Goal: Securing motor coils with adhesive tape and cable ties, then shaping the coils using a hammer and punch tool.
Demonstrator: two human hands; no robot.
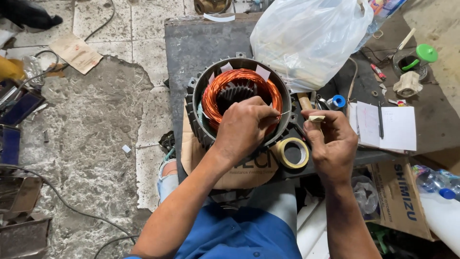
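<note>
Two hands busy here: left hand [244, 125] rests on the motor stator [238, 103] mid-bench, fingers pinched on a thin wire. Right hand [330, 141], just right of it, pinches a scrap of masking tape [316, 118]. Tugging too hard could scrape the copper windings [225, 84] or fold the tape onto itself.

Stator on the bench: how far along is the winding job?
Copper coils already sit in the stator, paper slips between them. In hand: left hand pinches a thin wire over the coils; right hand holds a tape piece, tape roll beside. Winding is bare, untaped.
</note>
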